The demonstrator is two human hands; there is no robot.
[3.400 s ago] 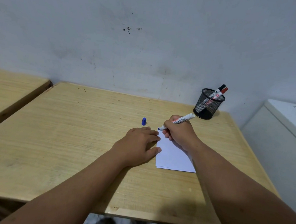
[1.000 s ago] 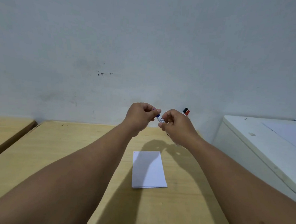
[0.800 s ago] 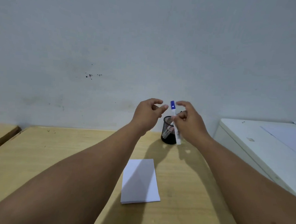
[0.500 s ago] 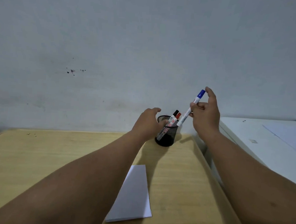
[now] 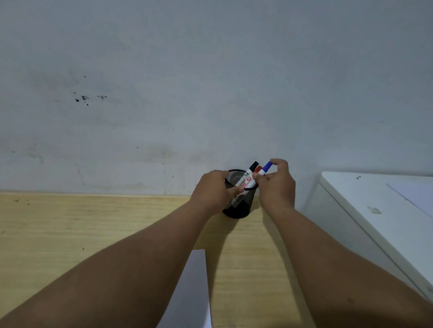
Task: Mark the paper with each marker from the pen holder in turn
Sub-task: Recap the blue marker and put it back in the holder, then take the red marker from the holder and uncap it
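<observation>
A black mesh pen holder (image 5: 240,208) stands at the back of the wooden desk (image 5: 54,230), against the wall. My left hand (image 5: 215,193) grips its left side, thumb on the rim. My right hand (image 5: 276,186) pinches the blue-capped marker (image 5: 266,167), which sits capped with its lower end inside the holder. Beside it in the holder stand a black-capped marker (image 5: 250,172) and a red-capped marker (image 5: 257,169). The white paper (image 5: 192,299) lies on the desk near me, partly hidden by my left forearm.
A white cabinet top (image 5: 385,212) sits to the right of the desk, slightly higher. The grey wall (image 5: 215,75) rises directly behind the holder.
The cap went back on the blue marker. My right hand lowered the marker from above into the holder, and my left hand closed on the holder's side.
</observation>
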